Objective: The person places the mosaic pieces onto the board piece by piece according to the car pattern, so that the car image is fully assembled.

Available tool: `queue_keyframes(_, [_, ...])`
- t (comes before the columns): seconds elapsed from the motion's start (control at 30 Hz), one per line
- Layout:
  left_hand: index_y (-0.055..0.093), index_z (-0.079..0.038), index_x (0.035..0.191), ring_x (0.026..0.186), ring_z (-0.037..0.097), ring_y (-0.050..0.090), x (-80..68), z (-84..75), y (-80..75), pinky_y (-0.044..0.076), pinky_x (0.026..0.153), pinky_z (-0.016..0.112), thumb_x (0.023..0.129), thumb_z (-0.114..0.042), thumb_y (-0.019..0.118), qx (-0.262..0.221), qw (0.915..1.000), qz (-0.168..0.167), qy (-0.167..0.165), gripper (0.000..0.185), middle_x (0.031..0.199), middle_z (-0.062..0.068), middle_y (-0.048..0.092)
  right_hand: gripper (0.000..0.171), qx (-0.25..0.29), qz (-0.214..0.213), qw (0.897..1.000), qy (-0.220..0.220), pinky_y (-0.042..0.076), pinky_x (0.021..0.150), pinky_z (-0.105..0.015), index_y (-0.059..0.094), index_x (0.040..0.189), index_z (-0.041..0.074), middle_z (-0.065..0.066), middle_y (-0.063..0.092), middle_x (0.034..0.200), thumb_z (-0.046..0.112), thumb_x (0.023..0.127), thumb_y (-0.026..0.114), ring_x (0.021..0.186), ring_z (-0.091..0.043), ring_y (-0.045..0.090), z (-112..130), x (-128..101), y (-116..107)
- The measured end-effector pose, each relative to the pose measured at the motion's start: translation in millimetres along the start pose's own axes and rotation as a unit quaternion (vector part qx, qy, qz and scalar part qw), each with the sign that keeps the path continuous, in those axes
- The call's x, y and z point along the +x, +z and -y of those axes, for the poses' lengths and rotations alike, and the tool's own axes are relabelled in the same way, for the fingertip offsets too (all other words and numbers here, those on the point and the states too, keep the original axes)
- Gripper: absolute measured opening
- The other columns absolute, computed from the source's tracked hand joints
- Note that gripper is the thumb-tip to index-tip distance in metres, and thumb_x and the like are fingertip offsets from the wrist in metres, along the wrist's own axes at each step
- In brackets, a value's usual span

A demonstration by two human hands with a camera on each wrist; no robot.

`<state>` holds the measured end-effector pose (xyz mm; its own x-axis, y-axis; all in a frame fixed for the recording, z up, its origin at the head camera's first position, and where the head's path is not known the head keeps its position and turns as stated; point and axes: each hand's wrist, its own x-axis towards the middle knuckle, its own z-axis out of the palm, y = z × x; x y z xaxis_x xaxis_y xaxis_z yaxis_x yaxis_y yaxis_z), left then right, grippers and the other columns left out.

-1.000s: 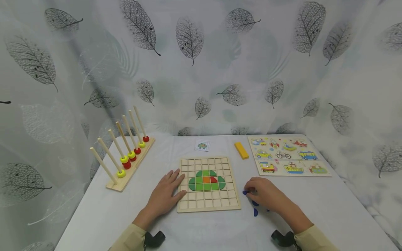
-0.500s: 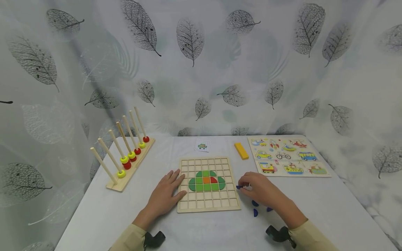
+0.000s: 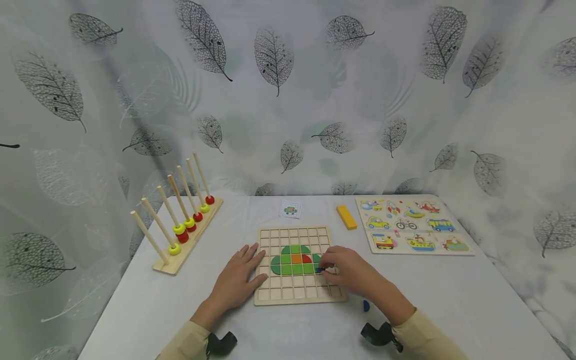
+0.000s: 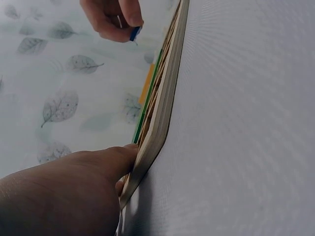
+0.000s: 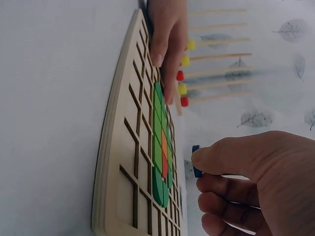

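Note:
My right hand (image 3: 353, 270) pinches a small dark blue half-round piece (image 5: 197, 161) between thumb and forefinger, over the right part of a wooden grid board (image 3: 297, 302). In the right wrist view the blue piece stands on edge, apart from the board. Green tiles (image 3: 286, 269), an orange square (image 3: 296, 258) and a red rounded tile (image 3: 306, 258) lie in the board's middle cells; my right fingers cover the right end of the green shape. My left hand (image 3: 237, 275) rests with fingers spread on the board's left edge, its thumb on the rim in the left wrist view.
Another blue half-round piece (image 3: 366, 305) lies right of the board. Behind the board are a picture card (image 3: 290, 209) and a yellow block (image 3: 346, 217). A picture puzzle board (image 3: 420, 227) lies back right; a peg rack (image 3: 191, 245) with red and yellow beads stands left.
My right hand has carried the blue piece leftward from the loose pieces on the table to above the board. The left hand has stayed in place.

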<state>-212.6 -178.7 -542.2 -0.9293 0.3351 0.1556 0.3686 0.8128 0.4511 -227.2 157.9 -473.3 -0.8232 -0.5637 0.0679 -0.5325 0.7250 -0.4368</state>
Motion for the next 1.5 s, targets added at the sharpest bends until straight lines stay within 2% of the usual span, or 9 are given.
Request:
queue_keyframes(0.3, [0.053,-0.01,0.161,0.162,0.038,0.027,-0.6,0.4,-0.3,0.021,0.132,0.055,0.105,-0.041,0.07,-0.001,1.0,0.003,0.001,0.067,0.173,0.013,0.037,0.011,-0.002,0.015,1.0,-0.006,0.058,0.082,-0.031,0.079,0.097,0.022,0.017,0.063,0.093,0.015,0.094,0.087,0.089,-0.004,0.057,11,6,19])
queue_keyframes(0.5, [0.053,-0.01,0.162,0.162,0.038,0.027,-0.5,0.6,-0.2,0.021,0.132,0.055,0.105,-0.042,0.071,-0.001,1.0,0.004,-0.001,0.067,0.173,0.012,0.037,0.011,-0.005,0.02,1.0,-0.019,0.058,0.081,-0.031,0.081,0.097,0.019,0.015,0.064,0.092,0.012,0.092,0.088,0.088,-0.006,0.056,12,7,28])
queue_keyframes(0.8, [0.053,-0.01,0.162,0.162,0.038,0.027,-0.3,1.1,0.6,0.021,0.131,0.056,0.105,-0.041,0.071,0.006,1.0,0.005,-0.003,0.067,0.173,0.012,0.037,0.01,-0.016,0.038,0.999,-0.007,0.058,0.081,-0.03,0.083,0.1,0.019,0.016,0.064,0.093,0.014,0.093,0.087,0.087,-0.005,0.056,13,9,32])
queue_keyframes(1.3, [0.054,-0.01,0.161,0.162,0.037,0.027,-0.5,0.0,-0.7,0.021,0.131,0.055,0.105,-0.042,0.071,0.003,1.0,0.002,-0.002,0.067,0.173,0.012,0.037,0.008,-0.022,0.037,0.999,-0.022,0.059,0.082,-0.03,0.083,0.099,0.018,0.016,0.066,0.094,0.014,0.094,0.086,0.088,-0.004,0.058,14,11,32])
queue_keyframes(1.5, [0.054,-0.01,0.161,0.161,0.037,0.028,-0.7,-0.3,-0.7,0.022,0.131,0.055,0.105,-0.041,0.072,0.005,1.0,0.002,-0.003,0.067,0.173,0.012,0.038,0.009,-0.01,0.032,0.999,-0.025,0.057,0.077,-0.027,0.082,0.098,0.019,0.017,0.065,0.091,0.012,0.093,0.086,0.083,-0.004,0.056,12,11,32])
